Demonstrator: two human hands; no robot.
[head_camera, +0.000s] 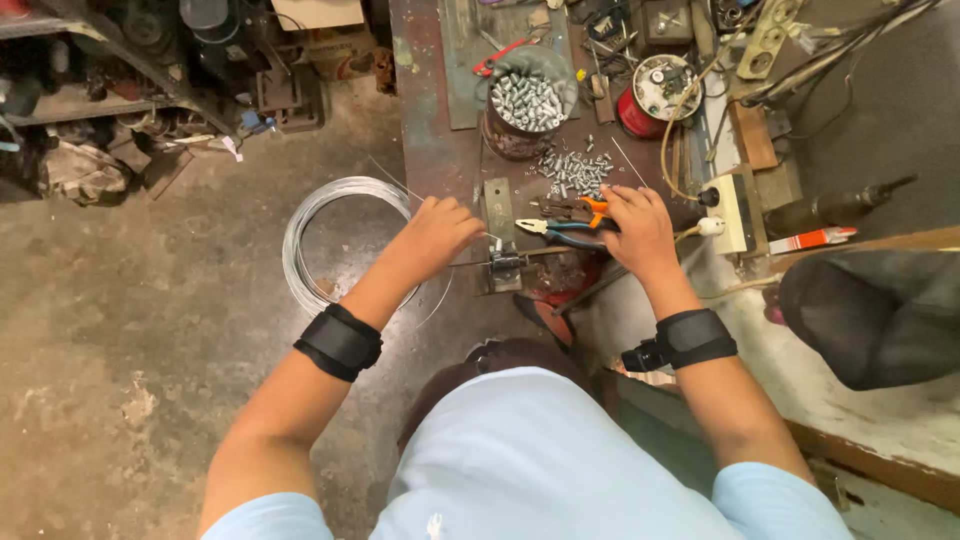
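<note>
- Left hand pinches a thin steel wire at the bench edge, fingers clenched around it; the wire runs right into a small metal jig fixed to the workbench.
- Right hand rests on the pliers with blue and orange handles; fingers are curled over them, but I cannot tell if the grip is closed.
- The wire coil sits on the floor, just left of the left hand and below bench level.
- Judgement: feed goes best with the wire held straight and level into the jig, left hand close to the entry so it does not buckle.
- A loose pile of bolts lies just beyond the pliers; a can of bolts stands farther back.
</note>
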